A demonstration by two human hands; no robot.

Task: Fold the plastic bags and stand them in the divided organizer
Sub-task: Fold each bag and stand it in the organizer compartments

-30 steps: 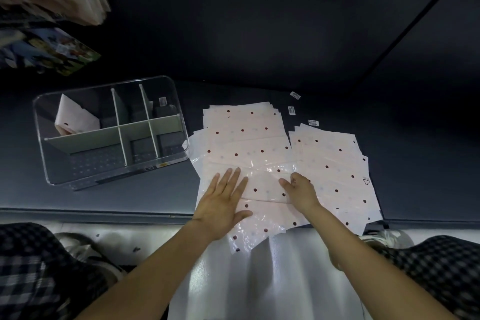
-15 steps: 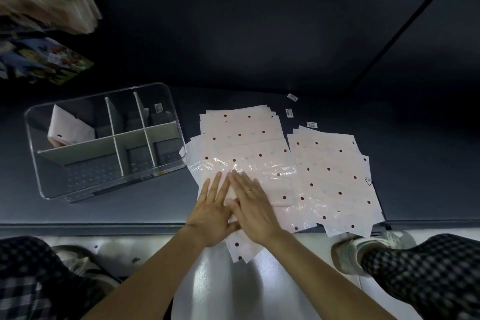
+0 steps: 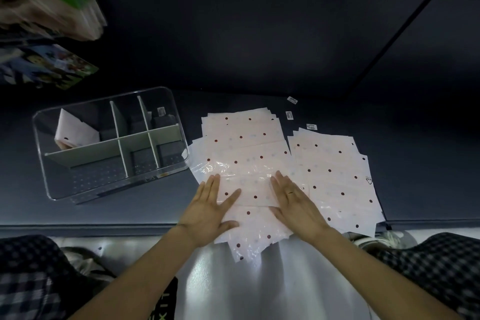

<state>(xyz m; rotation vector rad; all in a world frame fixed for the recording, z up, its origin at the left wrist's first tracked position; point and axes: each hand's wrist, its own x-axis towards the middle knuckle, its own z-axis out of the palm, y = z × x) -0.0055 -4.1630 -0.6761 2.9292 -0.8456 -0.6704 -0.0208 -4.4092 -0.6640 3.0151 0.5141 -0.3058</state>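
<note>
Dark tabletop (image 3: 117, 205): we press our left hand (image 3: 207, 212) and right hand (image 3: 296, 201) flat, fingers straight, creasing the top bag (image 3: 249, 189) (stack beside the organizer (image 3: 181, 138)); next, fold it again.

Dotted bags (image 3: 246, 153) flat — organizer (image 3: 109, 148) beside.

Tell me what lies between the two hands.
The head view shows the dotted bag between the left hand and right hand, both pressing it flat.
</note>
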